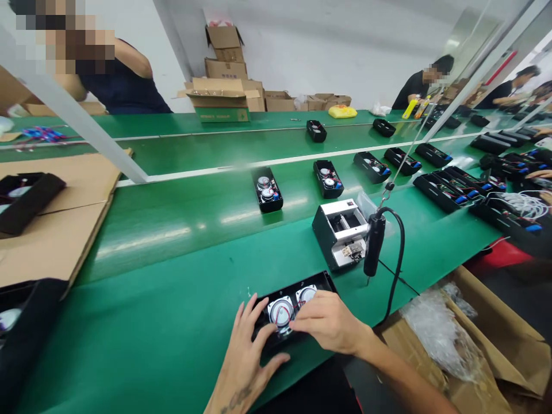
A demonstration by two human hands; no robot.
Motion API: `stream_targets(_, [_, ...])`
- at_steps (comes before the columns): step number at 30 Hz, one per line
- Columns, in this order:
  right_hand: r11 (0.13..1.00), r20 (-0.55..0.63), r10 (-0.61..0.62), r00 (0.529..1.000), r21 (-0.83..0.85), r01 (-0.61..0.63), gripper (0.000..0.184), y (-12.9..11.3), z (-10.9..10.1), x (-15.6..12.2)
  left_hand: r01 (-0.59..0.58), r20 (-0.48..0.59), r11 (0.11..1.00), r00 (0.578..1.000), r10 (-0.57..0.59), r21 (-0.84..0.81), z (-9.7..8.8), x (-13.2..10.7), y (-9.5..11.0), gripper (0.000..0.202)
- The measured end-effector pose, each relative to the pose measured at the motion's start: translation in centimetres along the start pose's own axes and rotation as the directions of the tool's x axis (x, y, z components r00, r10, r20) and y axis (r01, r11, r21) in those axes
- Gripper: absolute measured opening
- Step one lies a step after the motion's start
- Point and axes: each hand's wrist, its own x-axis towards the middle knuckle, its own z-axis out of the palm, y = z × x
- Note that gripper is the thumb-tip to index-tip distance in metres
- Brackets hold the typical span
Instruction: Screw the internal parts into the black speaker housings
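From the head camera, the left hand (248, 356) and right hand (328, 322) sit close together, both on a black speaker housing (319, 282) lying open side up near the front edge of the green worktop (129, 345). The left hand's fingers are spread over the housing's near corner, and the right hand's fingers curve across two round speaker drivers (281, 310) set inside it; whether either hand is gripping, the view cannot tell. Just beyond stands a black-and-white bench machine (340, 233), with an electric screwdriver (374, 244) hanging beside it on a black cable (401, 247). Further black housings (267, 190) line the belt ahead. Crumpled plastic wrap (435, 339) fills an open carton (487, 322) off the right edge, and a cardboard sheet (56, 230) lies along the left edge. Co-workers (125, 80) stand across the line, near stacked cartons (224, 75).
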Motion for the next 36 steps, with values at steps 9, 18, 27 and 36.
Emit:
stream_targets(9, [0.974, 0.474, 0.139, 0.87, -0.226, -0.032, 0.021, -1.2, 0.4, 0.0, -0.002, 0.118, 0.997, 0.993, -0.008, 0.084, 1.8, 0.0, 0.3, 0.038])
stream_targets(18, [0.989, 0.48, 0.145, 0.865, -0.071, -0.126, 0.027, -1.3, 0.2, -0.2, -0.093, 0.221, 0.987, 0.973, 0.062, 0.131, 1.2, 1.3, 1.1, 0.025])
stream_targets(27, [0.962, 0.492, 0.221, 0.842, -0.253, -0.105, 0.026, -2.1, 1.7, 0.2, -0.128, 0.289, 0.992, 0.95, 0.116, 0.021, 1.2, 2.9, -0.4, 0.024])
stream_targets(36, [0.906, 0.677, 0.375, 0.633, -0.122, -0.406, 0.036, 1.4, -1.7, 8.4, 0.218, 0.68, 0.96, 0.732, -0.041, -0.177, -2.0, 11.3, -3.6, 0.031])
